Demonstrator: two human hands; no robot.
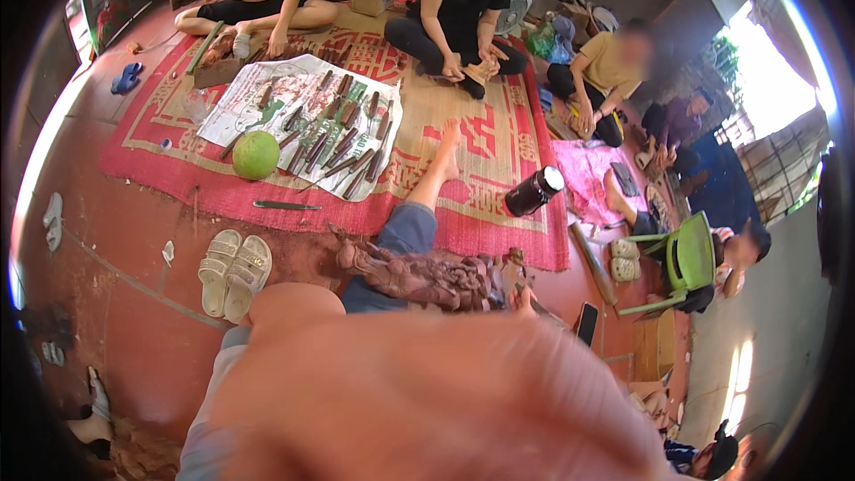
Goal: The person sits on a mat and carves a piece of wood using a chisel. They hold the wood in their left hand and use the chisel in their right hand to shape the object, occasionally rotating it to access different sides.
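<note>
A brown wood carving (pixel 419 281) with knobbly, figured relief lies across my lap, over a leg in blue-grey shorts. At its right end show a few fingers of my right hand (pixel 527 303), closed against the wood; the rest of that hand is hidden. Very close to the camera, a bare hand or forearm, seemingly my left hand (pixel 427 392), covers the lower middle. Motion smears it, so its fingers cannot be made out. It also hides the carving's lower side.
Many carving tools (pixel 343 129) lie on a printed sheet (pixel 236 116) over a red mat (pixel 142 156). Close by are a green round fruit (pixel 256 155), a knife (pixel 287 206), a black jar (pixel 533 193), sandals (pixel 233 276), a phone (pixel 587 324) and a green chair (pixel 693 254). Several people sit around.
</note>
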